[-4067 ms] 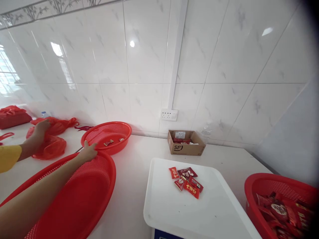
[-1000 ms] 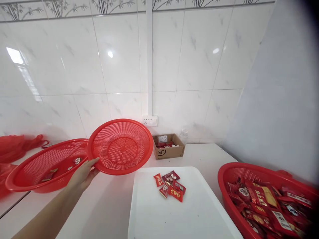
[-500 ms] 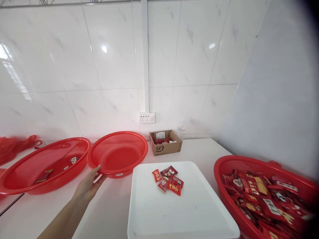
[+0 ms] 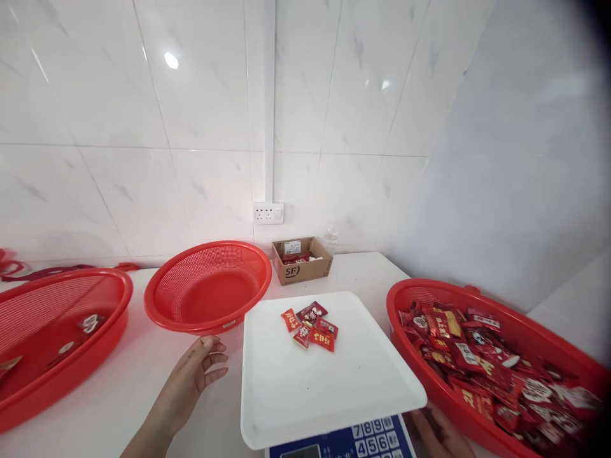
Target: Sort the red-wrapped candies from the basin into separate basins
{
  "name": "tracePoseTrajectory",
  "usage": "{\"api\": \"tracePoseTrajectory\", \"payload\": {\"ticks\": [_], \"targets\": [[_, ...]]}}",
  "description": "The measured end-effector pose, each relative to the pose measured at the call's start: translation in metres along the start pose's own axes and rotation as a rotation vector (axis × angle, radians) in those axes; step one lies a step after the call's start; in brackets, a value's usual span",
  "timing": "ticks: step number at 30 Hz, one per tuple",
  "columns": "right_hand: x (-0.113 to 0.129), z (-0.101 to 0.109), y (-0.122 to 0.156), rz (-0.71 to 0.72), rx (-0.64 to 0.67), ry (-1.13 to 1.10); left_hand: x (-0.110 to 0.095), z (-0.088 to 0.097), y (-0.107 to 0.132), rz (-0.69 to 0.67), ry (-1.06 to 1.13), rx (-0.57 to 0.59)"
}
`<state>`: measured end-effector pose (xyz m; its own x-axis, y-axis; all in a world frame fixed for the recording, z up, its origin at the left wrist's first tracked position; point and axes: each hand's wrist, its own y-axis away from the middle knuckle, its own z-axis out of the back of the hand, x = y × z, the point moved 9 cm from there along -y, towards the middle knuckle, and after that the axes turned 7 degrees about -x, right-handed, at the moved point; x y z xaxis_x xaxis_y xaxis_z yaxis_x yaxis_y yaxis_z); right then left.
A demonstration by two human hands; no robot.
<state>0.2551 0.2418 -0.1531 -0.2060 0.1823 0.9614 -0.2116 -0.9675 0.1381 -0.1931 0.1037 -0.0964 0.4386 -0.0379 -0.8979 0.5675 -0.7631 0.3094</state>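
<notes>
Presently the left hand (image 4: 188, 378), fingers spread and empty, sits just below the round red basket (image 4: 209, 289); best slide that level, clear of the scale tray (image 4: 324, 388). At lower right, the right hand (image 4: 436, 437) hides its fingers.

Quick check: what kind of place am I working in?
Probably a candy weighing or packing station: a white counter against a tiled wall, a digital scale whose tray holds a few red candy packets, and a red basket heaped with more at the right.
</notes>
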Motion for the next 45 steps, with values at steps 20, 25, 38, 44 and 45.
{"api": "tracePoseTrajectory", "payload": {"ticks": [20,25,38,44,45], "targets": [[0.022,0.000,0.014,0.357,-0.168,0.278,0.011,0.011,-0.001,-0.023,0.136,0.121],[0.020,0.000,0.014,0.376,-0.215,0.279,0.013,0.000,0.003,0.056,0.229,0.250],[0.021,0.009,0.015,0.427,-0.306,0.227,0.001,0.006,0.004,0.049,0.462,0.295],[0.015,0.010,0.012,0.393,-0.305,0.197,-0.003,0.017,-0.001,0.019,0.527,0.187],[0.014,0.011,0.012,0.387,-0.304,0.194,-0.003,0.018,-0.002,0.012,0.529,0.169]]}}
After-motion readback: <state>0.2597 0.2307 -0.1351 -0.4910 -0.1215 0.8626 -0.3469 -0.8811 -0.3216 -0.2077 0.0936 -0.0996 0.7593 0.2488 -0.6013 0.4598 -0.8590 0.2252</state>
